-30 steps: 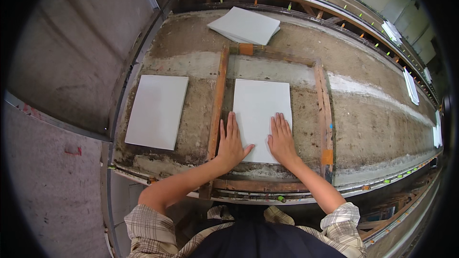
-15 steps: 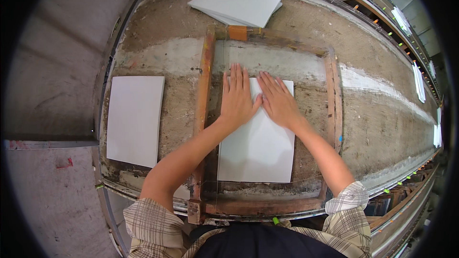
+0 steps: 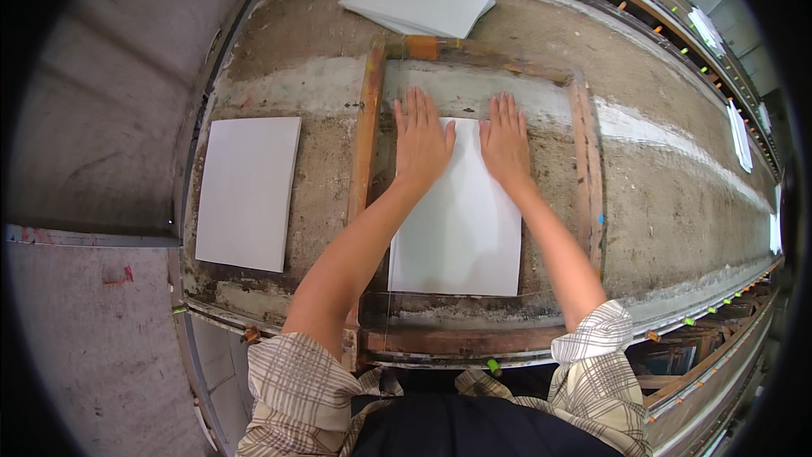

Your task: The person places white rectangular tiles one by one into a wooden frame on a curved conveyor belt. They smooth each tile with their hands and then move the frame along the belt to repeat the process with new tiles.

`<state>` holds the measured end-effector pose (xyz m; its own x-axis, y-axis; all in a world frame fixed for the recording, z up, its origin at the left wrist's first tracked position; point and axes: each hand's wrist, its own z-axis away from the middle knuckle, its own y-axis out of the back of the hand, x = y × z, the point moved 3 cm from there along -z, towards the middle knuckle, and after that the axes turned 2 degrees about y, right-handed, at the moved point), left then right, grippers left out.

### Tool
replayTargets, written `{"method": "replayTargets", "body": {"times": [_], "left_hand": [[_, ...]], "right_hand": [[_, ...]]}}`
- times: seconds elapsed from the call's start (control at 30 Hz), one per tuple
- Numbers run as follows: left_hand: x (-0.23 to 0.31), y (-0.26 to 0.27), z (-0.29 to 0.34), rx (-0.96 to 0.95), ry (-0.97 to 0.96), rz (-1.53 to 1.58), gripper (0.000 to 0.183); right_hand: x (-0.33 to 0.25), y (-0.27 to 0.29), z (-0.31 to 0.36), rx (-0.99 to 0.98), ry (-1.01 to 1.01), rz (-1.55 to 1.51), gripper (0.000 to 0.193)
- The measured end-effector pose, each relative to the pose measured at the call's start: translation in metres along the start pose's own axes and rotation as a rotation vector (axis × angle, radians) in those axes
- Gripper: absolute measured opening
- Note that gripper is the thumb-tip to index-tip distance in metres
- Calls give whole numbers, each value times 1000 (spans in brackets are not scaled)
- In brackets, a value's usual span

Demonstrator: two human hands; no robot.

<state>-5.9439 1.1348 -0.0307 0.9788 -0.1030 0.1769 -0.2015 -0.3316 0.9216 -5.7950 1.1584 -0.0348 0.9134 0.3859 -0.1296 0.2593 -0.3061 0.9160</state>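
Fingers straight and only slightly fanned, the left hand (image 3: 420, 140) and right hand (image 3: 505, 140) press palm-down, side by side, on the far end of a white sheet (image 3: 457, 220); nothing is pinched. The sheet lies flat inside a rusty wooden frame (image 3: 365, 144) on the stained workbench (image 3: 660, 178). Another white sheet (image 3: 248, 192) lies left of the frame, and a stack of sheets (image 3: 420, 0) sits beyond it.
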Motion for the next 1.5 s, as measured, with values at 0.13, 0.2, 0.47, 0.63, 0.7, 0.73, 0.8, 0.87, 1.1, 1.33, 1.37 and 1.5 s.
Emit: {"method": "replayTargets", "body": {"times": [0.13,0.2,0.47,0.63,0.7,0.73,0.8,0.87,1.1,1.33,1.37,1.5], "left_hand": [[-3,16,52,-31,-41,33,69],[-3,27,77,-41,-44,57,70],[33,76,166,-293,-277,171,77],[35,80,157,-357,-272,170,81],[29,67,138,-279,-218,180,86],[24,57,122,-232,-187,187,87],[19,39,97,-163,-126,172,88],[17,28,72,-147,-96,163,86],[20,4,4,-104,-26,66,75],[24,3,4,-18,-116,166,59],[26,4,5,8,-148,202,57],[35,11,45,-21,-329,488,56]], "right_hand": [[-8,21,60,-52,14,-39,55],[-15,38,92,-82,12,-98,56],[-51,86,163,-225,168,-172,62],[-51,94,153,-307,254,-176,62],[-48,88,150,-335,276,-209,62],[-44,82,143,-326,289,-197,61],[-34,65,115,-322,313,-175,59],[-22,48,78,-246,266,-178,56],[0,8,0,-122,214,-102,51],[5,-2,0,-52,47,-35,52],[5,1,2,-22,3,-13,52],[-15,14,38,2,2,119,56]]}}
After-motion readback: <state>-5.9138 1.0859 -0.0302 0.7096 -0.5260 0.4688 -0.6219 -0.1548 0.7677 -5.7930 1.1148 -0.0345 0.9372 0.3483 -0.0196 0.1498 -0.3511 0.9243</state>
